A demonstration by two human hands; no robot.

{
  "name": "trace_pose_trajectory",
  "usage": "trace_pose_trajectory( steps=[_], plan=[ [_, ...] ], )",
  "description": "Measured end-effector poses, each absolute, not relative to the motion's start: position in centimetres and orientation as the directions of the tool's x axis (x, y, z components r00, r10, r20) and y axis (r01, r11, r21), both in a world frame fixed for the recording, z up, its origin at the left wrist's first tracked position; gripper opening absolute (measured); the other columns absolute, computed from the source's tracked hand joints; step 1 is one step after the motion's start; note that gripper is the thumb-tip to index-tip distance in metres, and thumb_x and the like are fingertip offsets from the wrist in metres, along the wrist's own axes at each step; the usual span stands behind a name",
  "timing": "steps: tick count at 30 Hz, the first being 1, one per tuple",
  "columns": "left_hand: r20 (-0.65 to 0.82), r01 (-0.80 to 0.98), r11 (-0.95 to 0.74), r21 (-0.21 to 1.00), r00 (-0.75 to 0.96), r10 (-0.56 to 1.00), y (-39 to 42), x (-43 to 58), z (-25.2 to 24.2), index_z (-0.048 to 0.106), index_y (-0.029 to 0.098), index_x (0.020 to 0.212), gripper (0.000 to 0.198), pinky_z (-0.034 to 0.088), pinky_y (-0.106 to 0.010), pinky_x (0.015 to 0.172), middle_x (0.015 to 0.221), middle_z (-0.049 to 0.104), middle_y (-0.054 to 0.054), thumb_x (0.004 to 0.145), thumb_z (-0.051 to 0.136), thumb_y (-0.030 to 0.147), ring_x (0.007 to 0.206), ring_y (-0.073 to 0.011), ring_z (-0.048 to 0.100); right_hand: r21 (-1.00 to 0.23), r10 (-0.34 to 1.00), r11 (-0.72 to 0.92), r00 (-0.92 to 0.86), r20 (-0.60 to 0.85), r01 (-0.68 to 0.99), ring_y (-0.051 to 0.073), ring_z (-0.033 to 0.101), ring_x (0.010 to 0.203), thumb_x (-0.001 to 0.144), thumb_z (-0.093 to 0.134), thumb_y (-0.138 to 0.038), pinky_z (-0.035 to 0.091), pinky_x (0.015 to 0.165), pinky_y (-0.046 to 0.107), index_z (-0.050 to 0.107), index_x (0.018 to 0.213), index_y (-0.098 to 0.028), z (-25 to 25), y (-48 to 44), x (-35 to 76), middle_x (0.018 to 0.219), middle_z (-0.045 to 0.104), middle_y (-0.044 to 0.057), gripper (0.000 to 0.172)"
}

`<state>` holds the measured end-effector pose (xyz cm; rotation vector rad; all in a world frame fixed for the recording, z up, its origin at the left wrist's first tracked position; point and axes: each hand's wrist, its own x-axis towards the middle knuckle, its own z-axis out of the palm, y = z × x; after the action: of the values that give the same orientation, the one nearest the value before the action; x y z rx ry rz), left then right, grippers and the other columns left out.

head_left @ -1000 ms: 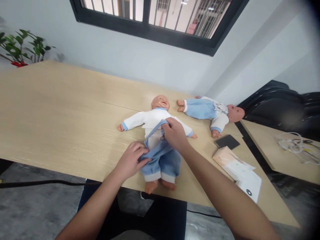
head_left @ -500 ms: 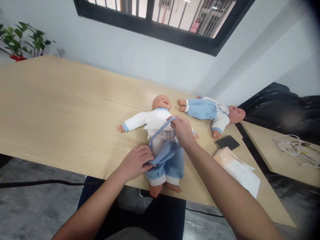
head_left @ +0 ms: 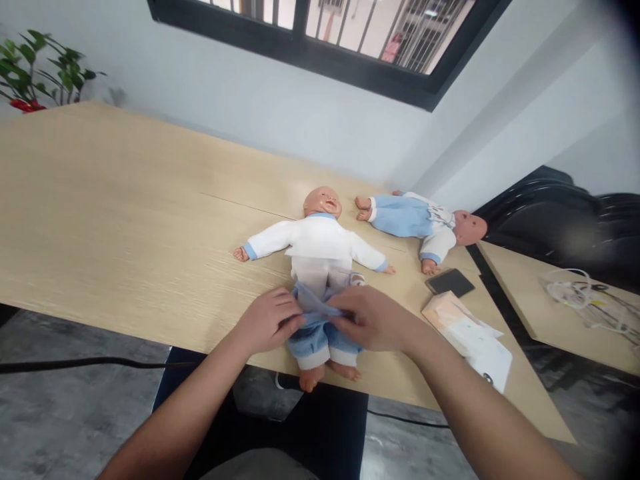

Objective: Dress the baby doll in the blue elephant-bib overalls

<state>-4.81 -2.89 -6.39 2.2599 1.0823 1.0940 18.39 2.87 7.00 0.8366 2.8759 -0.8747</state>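
A baby doll [head_left: 315, 243] in a white top lies on its back near the front edge of the wooden table [head_left: 125, 220], its feet over the edge. Blue dungarees [head_left: 320, 337] cover its legs, the bib bunched at the hips. My left hand [head_left: 267, 320] grips the dungarees at the doll's left hip. My right hand [head_left: 373, 320] pinches the blue fabric at the waist from the other side. Both hands are closed on the cloth.
A second doll [head_left: 425, 223] in blue trousers lies to the right at the back. Beside it are a dark phone [head_left: 451, 282], a tissue pack and white papers [head_left: 475, 337]. A plant [head_left: 35, 67] stands far left. Black chairs and a cable-strewn table are right.
My right hand has come down from the doll's chest, where it held the blue strap up, to the waist. The bib now lies bunched at the hips. My left hand stayed put.
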Motion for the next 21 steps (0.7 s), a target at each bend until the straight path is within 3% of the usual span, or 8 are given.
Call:
trace_pose_trajectory(
  steps=[2, 4, 6, 9, 13, 16, 19, 21],
  plan=[
    [0.402, 0.481, -0.484, 0.731, 0.27, 0.875, -3.1, -4.7, -6.7, 0.065, 0.021, 0.111, 0.019, 0.05, -0.036, 0.079, 0.089, 0.07, -0.004, 0.103, 0.053, 0.033, 0.085, -0.0206, 0.064, -0.541, 0.474, 0.671, -0.854, -0.214, 0.508, 0.016, 0.059, 0.071, 0.104, 0.043, -0.032, 0.042, 0.07, 0.029, 0.065, 0.081, -0.019, 7.1, 2.5, 18.2, 0.077, 0.068, 0.003, 0.035],
    [0.292, 0.479, -0.341, 0.809, 0.177, 0.94, -3.2, -4.5, -6.9, 0.051, 0.021, 0.14, 0.041, 0.051, -0.035, 0.076, 0.094, 0.071, -0.004, 0.102, 0.055, 0.035, 0.083, -0.0203, 0.066, -0.557, 0.56, 0.605, -0.801, -0.209, 0.568, 0.015, 0.061, 0.071, 0.107, 0.035, -0.031, 0.044, 0.071, 0.029, 0.068, 0.095, -0.019, 6.9, 3.2, 17.6, 0.088, 0.072, 0.004, 0.037],
    [0.226, 0.502, -0.289, 0.815, 0.183, 0.957, -3.2, -4.4, -6.9, 0.041, 0.022, 0.151, 0.054, 0.052, -0.036, 0.079, 0.105, 0.072, -0.006, 0.101, 0.056, 0.037, 0.089, -0.0217, 0.068, -0.507, 0.686, 0.54, -0.7, -0.197, 0.672, 0.014, 0.063, 0.069, 0.107, 0.032, -0.024, 0.046, 0.07, 0.029, 0.067, 0.113, -0.02, 6.5, 4.6, 16.9, 0.099, 0.074, 0.005, 0.036],
    [0.223, 0.553, -0.315, 0.772, 0.229, 0.948, -3.0, -4.4, -6.7, 0.059, 0.023, 0.129, 0.031, 0.051, -0.039, 0.084, 0.111, 0.071, -0.007, 0.1, 0.055, 0.033, 0.097, -0.0237, 0.067, -0.277, 0.663, 0.674, -0.726, -0.182, 0.685, 0.017, 0.066, 0.081, 0.101, 0.042, -0.015, 0.046, 0.071, 0.029, 0.066, 0.126, -0.021, 5.6, 7.1, 15.7, 0.119, 0.071, 0.009, 0.035],
    [0.257, 0.574, -0.362, 0.734, 0.258, 0.931, -3.1, -4.4, -6.3, 0.063, 0.022, 0.107, 0.014, 0.051, -0.04, 0.084, 0.102, 0.07, -0.006, 0.097, 0.057, 0.029, 0.096, -0.0244, 0.066, 0.033, 0.359, 0.932, -0.91, -0.206, 0.36, 0.022, 0.063, 0.102, 0.093, 0.055, -0.013, 0.046, 0.076, 0.031, 0.062, 0.138, -0.03, 4.4, 8.3, 14.8, 0.137, 0.06, 0.008, 0.049],
    [0.281, 0.584, -0.397, 0.708, 0.283, 0.917, -3.4, -4.4, -6.2, 0.063, 0.023, 0.104, 0.012, 0.051, -0.041, 0.087, 0.101, 0.071, -0.005, 0.097, 0.057, 0.031, 0.099, -0.0252, 0.065, 0.142, 0.228, 0.969, -0.951, -0.208, 0.201, 0.026, 0.058, 0.109, 0.089, 0.063, -0.016, 0.046, 0.083, 0.036, 0.062, 0.136, -0.028, 3.7, 7.9, 14.4, 0.137, 0.057, 0.01, 0.048],
    [0.292, 0.592, -0.41, 0.694, 0.289, 0.912, -3.7, -4.4, -6.1, 0.063, 0.023, 0.1, 0.011, 0.05, -0.04, 0.085, 0.094, 0.069, -0.004, 0.099, 0.055, 0.031, 0.096, -0.0248, 0.064, 0.219, 0.172, 0.968, -0.963, -0.207, 0.126, 0.025, 0.055, 0.107, 0.095, 0.057, -0.017, 0.043, 0.081, 0.036, 0.068, 0.115, -0.023, 3.3, 7.9, 14.0, 0.128, 0.061, 0.01, 0.024],
    [0.306, 0.579, -0.418, 0.7, 0.285, 0.908, -3.8, -4.4, -6.1, 0.064, 0.023, 0.099, 0.011, 0.049, -0.038, 0.082, 0.092, 0.068, -0.004, 0.098, 0.055, 0.03, 0.093, -0.0237, 0.064, 0.236, 0.124, 0.969, -0.966, -0.227, 0.069, 0.024, 0.055, 0.103, 0.098, 0.053, -0.015, 0.042, 0.079, 0.035, 0.067, 0.105, -0.021, 3.4, 8.3, 13.6, 0.119, 0.064, 0.009, 0.017]
  ],
)
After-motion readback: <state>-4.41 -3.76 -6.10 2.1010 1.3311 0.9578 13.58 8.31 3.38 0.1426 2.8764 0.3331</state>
